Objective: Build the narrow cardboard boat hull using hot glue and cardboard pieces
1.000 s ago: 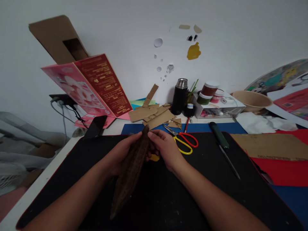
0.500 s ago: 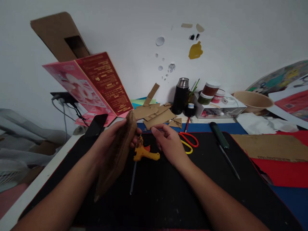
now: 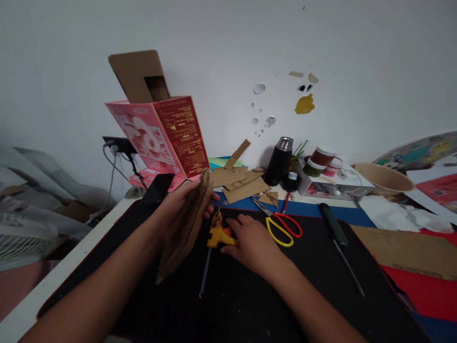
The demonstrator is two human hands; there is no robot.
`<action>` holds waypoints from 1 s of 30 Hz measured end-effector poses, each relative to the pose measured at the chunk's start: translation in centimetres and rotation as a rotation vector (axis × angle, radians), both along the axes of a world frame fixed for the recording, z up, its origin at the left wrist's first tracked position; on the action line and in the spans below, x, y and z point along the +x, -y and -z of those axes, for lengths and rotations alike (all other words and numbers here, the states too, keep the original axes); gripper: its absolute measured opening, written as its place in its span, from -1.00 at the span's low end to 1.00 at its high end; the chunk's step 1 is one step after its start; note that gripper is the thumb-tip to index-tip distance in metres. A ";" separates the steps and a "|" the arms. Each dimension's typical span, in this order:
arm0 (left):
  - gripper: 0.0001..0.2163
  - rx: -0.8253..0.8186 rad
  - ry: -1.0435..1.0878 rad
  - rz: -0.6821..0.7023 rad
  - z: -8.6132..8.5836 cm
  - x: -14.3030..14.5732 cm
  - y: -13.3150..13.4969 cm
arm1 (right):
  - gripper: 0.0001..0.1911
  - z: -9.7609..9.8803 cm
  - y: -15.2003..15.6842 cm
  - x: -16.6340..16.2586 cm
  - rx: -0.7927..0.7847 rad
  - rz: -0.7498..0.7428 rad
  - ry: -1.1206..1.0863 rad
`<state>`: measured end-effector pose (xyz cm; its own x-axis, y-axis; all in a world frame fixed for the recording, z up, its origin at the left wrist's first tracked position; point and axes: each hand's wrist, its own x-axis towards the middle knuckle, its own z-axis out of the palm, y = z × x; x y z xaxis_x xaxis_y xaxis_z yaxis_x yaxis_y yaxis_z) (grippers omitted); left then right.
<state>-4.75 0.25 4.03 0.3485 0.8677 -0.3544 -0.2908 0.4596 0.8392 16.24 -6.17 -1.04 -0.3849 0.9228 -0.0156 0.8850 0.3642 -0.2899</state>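
My left hand (image 3: 182,200) grips a long brown cardboard piece (image 3: 185,228), holding it on edge above the black mat (image 3: 285,290). My right hand (image 3: 250,240) rests low on the mat with its fingers curled onto the handle of a yellow glue gun (image 3: 217,233). A glue stick (image 3: 205,274) pokes out of the gun's back toward me. The gun lies between my two hands.
Red and yellow scissors (image 3: 282,227) lie right of my right hand, then a green-handled tool (image 3: 339,243). Cardboard scraps (image 3: 239,183), a black flask (image 3: 279,155), paint jars (image 3: 319,159) and a bowl (image 3: 383,176) sit at the back. A pink box (image 3: 160,136) leans on the wall.
My left hand carried the cardboard piece to the left and tilted it up, uncovering the glue gun. My right hand let go of the piece and dropped onto the gun. The camera view shifted.
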 end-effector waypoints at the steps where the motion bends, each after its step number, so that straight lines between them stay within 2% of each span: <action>1: -0.65 -0.001 0.002 0.015 0.3 -0.1 -0.1 | -0.42 0.0 0.1 -0.1 0.011 -0.009 0.026; 3: -0.59 -0.007 0.004 0.046 0.9 -0.2 -0.2 | -0.55 -0.1 0.2 -0.4 0.019 -0.014 0.065; 6: -0.61 -0.001 0.061 0.094 1.5 -0.2 -0.3 | -0.66 0.0 0.2 -0.7 0.025 -0.010 0.061; 9: -0.64 0.006 0.095 0.099 1.9 -0.2 -0.5 | -0.72 0.3 -0.1 -0.7 0.019 0.004 0.019; 13: -0.63 0.029 0.111 0.110 2.2 -0.5 -0.7 | -0.71 1.2 -0.4 -0.6 0.008 0.050 -0.106; 18: -0.49 0.059 0.058 0.188 1.3 -0.4 -0.4 | -0.72 2.1 -0.6 -0.5 -0.021 0.110 -0.402; 23: -0.47 0.121 0.043 0.159 0.1 -0.3 0.0 | -0.68 2.7 -1.9 0.2 -0.094 0.214 -0.774; 27: -0.52 0.133 0.027 0.125 0.4 -0.9 -0.2 | -0.57 2.7 -2.8 0.9 -0.229 0.362 -1.136; 30: -0.52 0.124 0.023 0.083 0.5 -0.9 -0.2 | -0.53 2.1 -3.0 1.3 -0.300 0.464 -1.444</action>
<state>-5.65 0.49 3.49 0.4280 0.8720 -0.2374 -0.2761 0.3763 0.8844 17.51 -3.17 -3.09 0.0748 0.9926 -0.0958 -0.1881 -0.0803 -0.9789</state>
